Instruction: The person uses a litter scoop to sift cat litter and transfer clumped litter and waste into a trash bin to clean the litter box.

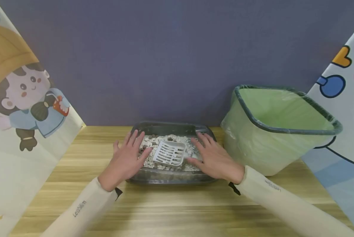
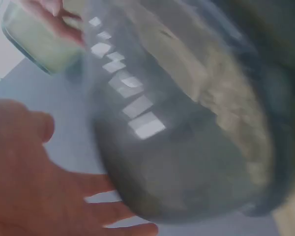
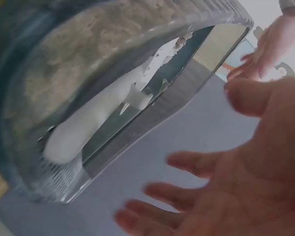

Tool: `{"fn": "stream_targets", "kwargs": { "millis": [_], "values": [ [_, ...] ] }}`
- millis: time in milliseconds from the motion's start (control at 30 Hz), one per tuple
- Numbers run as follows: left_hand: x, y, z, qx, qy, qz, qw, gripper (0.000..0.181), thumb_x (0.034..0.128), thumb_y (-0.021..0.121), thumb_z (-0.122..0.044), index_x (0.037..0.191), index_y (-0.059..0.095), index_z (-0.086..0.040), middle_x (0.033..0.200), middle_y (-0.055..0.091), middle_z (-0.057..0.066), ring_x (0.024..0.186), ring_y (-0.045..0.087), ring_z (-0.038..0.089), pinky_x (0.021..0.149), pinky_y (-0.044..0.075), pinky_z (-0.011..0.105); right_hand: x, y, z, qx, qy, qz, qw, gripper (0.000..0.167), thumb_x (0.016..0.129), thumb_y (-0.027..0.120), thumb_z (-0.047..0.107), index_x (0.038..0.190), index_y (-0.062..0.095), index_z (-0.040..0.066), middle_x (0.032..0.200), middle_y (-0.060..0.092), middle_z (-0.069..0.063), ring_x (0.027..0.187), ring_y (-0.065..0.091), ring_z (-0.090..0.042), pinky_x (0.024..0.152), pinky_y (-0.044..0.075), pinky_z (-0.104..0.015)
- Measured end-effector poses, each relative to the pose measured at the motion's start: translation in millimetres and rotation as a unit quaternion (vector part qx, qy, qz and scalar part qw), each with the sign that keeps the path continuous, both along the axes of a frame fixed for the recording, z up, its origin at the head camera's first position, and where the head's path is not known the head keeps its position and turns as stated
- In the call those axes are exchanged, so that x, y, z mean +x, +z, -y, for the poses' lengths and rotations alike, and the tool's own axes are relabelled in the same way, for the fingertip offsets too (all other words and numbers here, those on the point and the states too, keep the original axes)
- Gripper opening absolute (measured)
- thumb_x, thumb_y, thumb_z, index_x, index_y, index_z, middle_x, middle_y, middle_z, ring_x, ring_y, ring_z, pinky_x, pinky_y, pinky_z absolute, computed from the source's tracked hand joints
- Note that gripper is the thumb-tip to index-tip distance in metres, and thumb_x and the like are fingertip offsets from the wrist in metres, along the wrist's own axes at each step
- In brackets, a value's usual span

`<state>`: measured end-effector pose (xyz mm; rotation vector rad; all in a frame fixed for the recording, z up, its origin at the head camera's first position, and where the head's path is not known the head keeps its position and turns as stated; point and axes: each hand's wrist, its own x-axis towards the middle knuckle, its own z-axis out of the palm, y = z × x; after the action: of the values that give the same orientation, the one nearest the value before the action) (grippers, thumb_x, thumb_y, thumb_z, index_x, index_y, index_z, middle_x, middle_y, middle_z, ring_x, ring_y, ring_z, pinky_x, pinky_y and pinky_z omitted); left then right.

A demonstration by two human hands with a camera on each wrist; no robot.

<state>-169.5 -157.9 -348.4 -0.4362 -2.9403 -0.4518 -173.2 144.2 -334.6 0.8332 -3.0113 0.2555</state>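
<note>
A dark grey litter box [image 1: 171, 179] stands on the wooden table, with pale litter [image 1: 148, 162] and several brown clumps inside. On the litter lies a light grey slotted litter scoop [image 1: 169, 153], its handle [image 3: 91, 120] pointing right. My left hand [image 1: 124, 161] is spread over the box's left end, fingers extended. Over the right end, my right hand [image 1: 216, 160] is spread too, partly covering the scoop handle in the head view. Both wrist views show the hands holding nothing. Whether the left fingertips touch the box wall, I cannot tell.
A bin [image 1: 262, 151] with a dark rim and a pale green liner stands right of the box, close to my right hand. Behind rises a dark blue-grey wall [image 1: 165, 59]. Panels with cartoon prints flank the wooden table [image 1: 177, 210] on both sides.
</note>
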Motion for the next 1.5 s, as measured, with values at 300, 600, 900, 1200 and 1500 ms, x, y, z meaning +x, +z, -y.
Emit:
{"fn": "stream_targets", "kwargs": {
  "millis": [300, 600, 900, 1200, 1500],
  "values": [
    [-23.0, -24.2, 38.9, 0.158, 0.044, -0.008, 0.9864, 0.054, 0.1025, 0.029, -0.032, 0.142, 0.033, 0.005, 0.138, 0.037, 0.029, 0.126, 0.034, 0.045, 0.103, 0.026, 0.060, 9.5, -12.1, -25, 0.034, 0.041, -0.041, 0.9978, 0.040, 0.087, 0.068, 0.012, 0.125, 0.057, 0.004, 0.087, 0.050, -0.004, 0.070, 0.043, -0.017, 0.057, 0.039, -0.028],
    [-35.0, -45.7, 56.2, 0.228, 0.053, 0.069, 0.9699, 0.056, 0.1033, 0.023, -0.036, 0.143, 0.032, 0.003, 0.141, 0.037, 0.028, 0.129, 0.034, 0.044, 0.105, 0.026, 0.056, 2.2, -13.8, -26, -0.008, 0.042, -0.061, 0.9972, 0.025, 0.086, 0.067, 0.006, 0.110, 0.062, -0.001, 0.084, 0.052, -0.006, 0.070, 0.048, -0.018, 0.060, 0.044, -0.032],
    [-33.7, -46.8, 52.5, 0.230, 0.055, 0.091, 0.9673, 0.061, 0.1022, 0.017, -0.044, 0.147, 0.028, -0.004, 0.146, 0.032, 0.025, 0.131, 0.030, 0.045, 0.106, 0.023, 0.057, 13.4, 32.4, -26, -0.104, 0.053, -0.152, 0.9815, 0.019, 0.091, 0.062, 0.005, 0.108, 0.063, -0.004, 0.093, 0.050, -0.011, 0.066, 0.043, -0.013, 0.055, 0.041, -0.028],
    [-33.4, -49.0, 51.8, 0.229, 0.059, 0.097, 0.9667, 0.062, 0.1015, 0.015, -0.046, 0.148, 0.027, -0.007, 0.144, 0.035, 0.025, 0.129, 0.034, 0.046, 0.104, 0.026, 0.059, 21.4, 45.9, -26, -0.103, 0.071, -0.158, 0.9794, 0.018, 0.087, 0.065, 0.001, 0.105, 0.066, -0.002, 0.094, 0.050, -0.009, 0.071, 0.050, -0.018, 0.058, 0.045, -0.033],
    [-33.7, -46.9, 54.6, 0.232, 0.055, 0.101, 0.9658, 0.061, 0.1020, 0.016, -0.045, 0.148, 0.026, -0.006, 0.143, 0.035, 0.026, 0.128, 0.034, 0.046, 0.103, 0.027, 0.061, 7.7, 27.6, -28, -0.098, 0.077, -0.099, 0.9873, 0.020, 0.087, 0.064, -0.003, 0.107, 0.066, -0.003, 0.092, 0.048, -0.008, 0.066, 0.048, -0.012, 0.052, 0.043, -0.026]
  ]
}}
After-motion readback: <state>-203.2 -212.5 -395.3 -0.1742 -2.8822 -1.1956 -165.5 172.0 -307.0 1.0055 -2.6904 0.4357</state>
